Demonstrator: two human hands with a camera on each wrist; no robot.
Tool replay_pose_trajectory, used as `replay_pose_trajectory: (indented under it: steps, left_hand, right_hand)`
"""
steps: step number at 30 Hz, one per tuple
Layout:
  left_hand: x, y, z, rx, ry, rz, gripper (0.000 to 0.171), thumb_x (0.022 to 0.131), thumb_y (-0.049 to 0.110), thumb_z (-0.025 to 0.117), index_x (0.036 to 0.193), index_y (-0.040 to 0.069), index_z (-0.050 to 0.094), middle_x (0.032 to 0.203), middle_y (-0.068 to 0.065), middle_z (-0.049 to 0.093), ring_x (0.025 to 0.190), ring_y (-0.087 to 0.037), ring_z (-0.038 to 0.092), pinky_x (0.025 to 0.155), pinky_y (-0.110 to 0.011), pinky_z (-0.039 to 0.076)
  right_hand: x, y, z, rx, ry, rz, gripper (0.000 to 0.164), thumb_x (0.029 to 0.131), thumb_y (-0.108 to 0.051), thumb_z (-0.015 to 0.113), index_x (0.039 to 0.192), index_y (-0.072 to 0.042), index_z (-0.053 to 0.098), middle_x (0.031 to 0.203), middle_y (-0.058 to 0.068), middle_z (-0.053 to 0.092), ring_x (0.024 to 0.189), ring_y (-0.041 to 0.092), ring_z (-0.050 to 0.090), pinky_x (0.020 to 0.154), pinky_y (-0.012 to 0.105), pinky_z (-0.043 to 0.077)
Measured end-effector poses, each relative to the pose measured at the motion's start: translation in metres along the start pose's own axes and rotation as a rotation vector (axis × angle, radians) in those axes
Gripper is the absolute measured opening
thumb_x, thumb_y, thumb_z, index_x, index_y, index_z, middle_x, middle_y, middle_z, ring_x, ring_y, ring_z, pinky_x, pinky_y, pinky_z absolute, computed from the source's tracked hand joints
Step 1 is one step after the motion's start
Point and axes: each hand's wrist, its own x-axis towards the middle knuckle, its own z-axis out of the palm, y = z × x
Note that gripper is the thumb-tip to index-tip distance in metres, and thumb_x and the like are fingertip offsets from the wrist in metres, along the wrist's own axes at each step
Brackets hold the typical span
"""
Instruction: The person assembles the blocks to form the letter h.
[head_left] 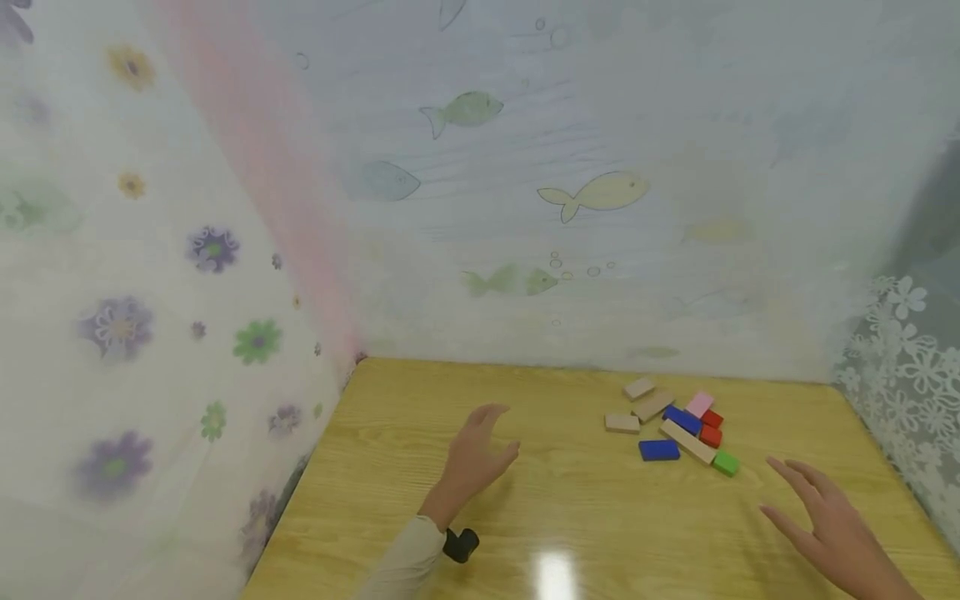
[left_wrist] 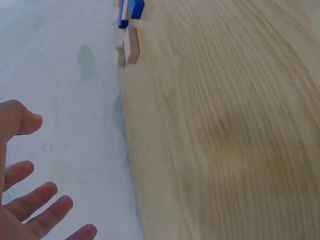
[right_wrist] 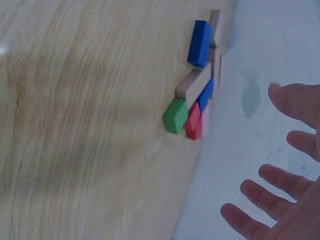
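On the wooden table lies a loose cluster of small blocks, right of centre in the head view. It has a blue block (head_left: pixel 659 451) in front, a long plain wooden block (head_left: pixel 687 442), a green block (head_left: pixel 725 463), a pink block (head_left: pixel 700 404), red blocks (head_left: pixel 711 436) and more plain wood pieces. My left hand (head_left: pixel 471 454) hovers left of the cluster, fingers spread and holding nothing. To the cluster's right, nearest the green block, my right hand (head_left: pixel 832 525) also has its fingers apart with nothing in them. Both wrist views show the blocks beyond the fingers.
The wooden table (head_left: pixel 570 500) ends at a pale wall (head_left: pixel 675 317) with fish drawings behind. A flower-patterned sheet (head_left: pixel 172 375) borders the left side, and white lace flowers (head_left: pixel 911 367) hang at the right. A black device (head_left: pixel 461 545) sits at the left wrist.
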Motion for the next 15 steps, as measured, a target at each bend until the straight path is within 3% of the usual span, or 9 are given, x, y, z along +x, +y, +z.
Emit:
replay_pose_trajectory:
  steps: [8,15]
  left_hand:
    - [0.035,0.016,0.034,-0.106,-0.065,-0.087,0.048,0.089,0.032,0.064,0.134,0.019,0.052,0.137,-0.002,0.047,0.125,-0.022,0.046,0.095,-0.047,0.045]
    - [0.06,0.027,0.069,-0.161,-0.095,-0.073,0.046,0.089,0.031,0.063,0.132,0.02,0.053,0.133,0.003,0.051,0.121,-0.017,0.048,0.095,-0.041,0.045]
  right_hand:
    - [0.013,-0.002,0.004,0.064,-0.013,-0.001,0.054,0.086,-0.02,0.07,0.13,0.002,0.048,0.119,0.023,0.048,0.102,0.046,0.047,0.066,0.063,0.042]
    - [0.025,-0.004,0.01,0.09,-0.004,0.009,0.049,0.085,-0.018,0.071,0.125,0.002,0.052,0.116,0.024,0.049,0.098,0.045,0.05,0.066,0.061,0.044]
